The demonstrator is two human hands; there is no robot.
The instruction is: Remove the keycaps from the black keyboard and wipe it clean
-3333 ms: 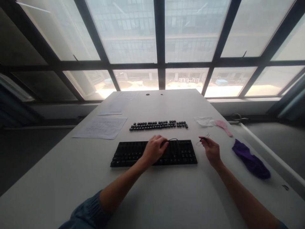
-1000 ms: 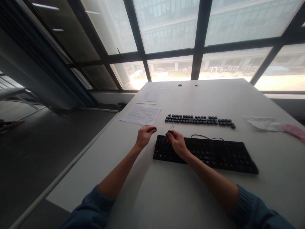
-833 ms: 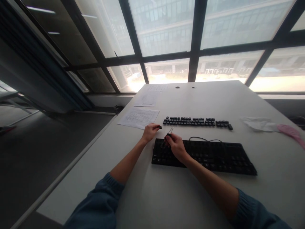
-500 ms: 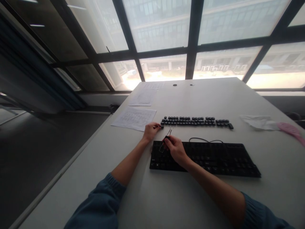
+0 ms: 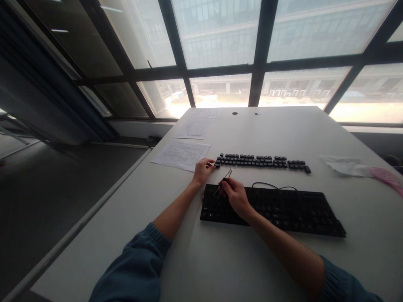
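Note:
My left hand (image 5: 203, 170) reaches to the left end of the rows of loose black keycaps (image 5: 252, 161), its thumb and fingertips closed at the side of an end keycap (image 5: 217, 165). In my right hand (image 5: 236, 195) is a wire keycap puller (image 5: 230, 172) with a dark middle grip, its wire prongs pointing up and away. That hand hovers over the left part of a black keyboard (image 5: 299, 212), which lies flat. The hand and forearm hide some of its keys.
Printed sheets (image 5: 182, 154) lie on the white table (image 5: 176, 268) at the left. A white cloth or tissue (image 5: 344, 165) and a pink item (image 5: 385, 178) are at the right. The keyboard's cable (image 5: 266, 183) curls behind it. Windows stand beyond the table.
The view has shifted slightly. My left hand has brought the end keycap closer to the rows. My right hand keeps the puller over the keyboard.

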